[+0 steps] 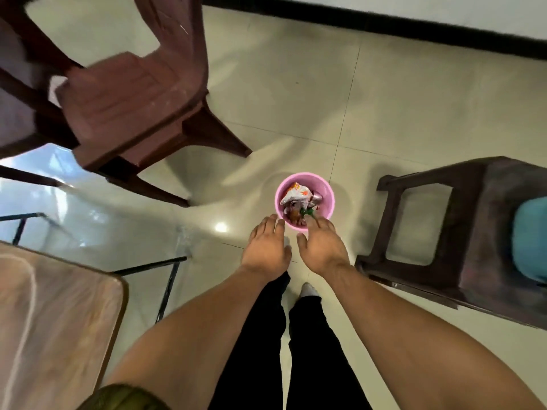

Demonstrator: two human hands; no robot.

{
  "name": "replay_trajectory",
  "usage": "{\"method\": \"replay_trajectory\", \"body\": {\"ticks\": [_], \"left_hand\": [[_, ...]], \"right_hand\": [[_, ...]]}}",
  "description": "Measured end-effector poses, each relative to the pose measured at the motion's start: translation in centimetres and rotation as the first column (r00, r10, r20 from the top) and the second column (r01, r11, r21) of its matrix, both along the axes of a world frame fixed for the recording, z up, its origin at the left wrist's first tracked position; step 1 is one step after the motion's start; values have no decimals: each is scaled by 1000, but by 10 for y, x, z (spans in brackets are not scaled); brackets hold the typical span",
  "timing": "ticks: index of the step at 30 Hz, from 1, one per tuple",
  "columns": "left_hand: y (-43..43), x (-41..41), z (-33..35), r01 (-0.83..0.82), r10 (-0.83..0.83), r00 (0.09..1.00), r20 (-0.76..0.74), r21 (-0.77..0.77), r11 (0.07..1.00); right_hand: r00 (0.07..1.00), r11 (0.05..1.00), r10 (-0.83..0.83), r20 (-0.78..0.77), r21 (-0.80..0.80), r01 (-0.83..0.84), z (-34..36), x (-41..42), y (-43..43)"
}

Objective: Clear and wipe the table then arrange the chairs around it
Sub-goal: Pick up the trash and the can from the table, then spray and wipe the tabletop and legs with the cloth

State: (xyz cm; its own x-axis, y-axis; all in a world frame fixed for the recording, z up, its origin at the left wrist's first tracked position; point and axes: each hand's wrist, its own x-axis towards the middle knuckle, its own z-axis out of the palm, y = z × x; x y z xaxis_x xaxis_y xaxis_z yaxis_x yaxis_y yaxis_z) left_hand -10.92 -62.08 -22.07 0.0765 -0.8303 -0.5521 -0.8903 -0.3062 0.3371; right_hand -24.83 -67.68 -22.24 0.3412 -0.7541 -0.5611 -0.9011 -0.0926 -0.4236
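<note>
Your left hand [266, 247] and right hand [321, 247] hang open, fingers loose, gripping nothing, above the near rim of the pink bin [327, 199]. Crumpled wrappers [297, 193] lie inside.

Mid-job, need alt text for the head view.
The left hand and right hand reach down, open, over a pink bin of wrappers on the floor. A red chair stands upper left, a dark chair right, the table lower left.

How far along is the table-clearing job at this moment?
Done: wrappers lie in the pink bin. In hand: left hand and right hand hover open over it, holding nothing. Left: wiping the table, arranging the brown chair and the dark chair standing apart.
</note>
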Motion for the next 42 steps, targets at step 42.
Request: {"method": "replay_trajectory", "body": {"ticks": [42], "left_hand": [[18, -276, 210, 577, -597, 801, 51, -330, 747]], "right_hand": [[729, 692, -684, -6, -321, 647, 211, -300, 122]]}}
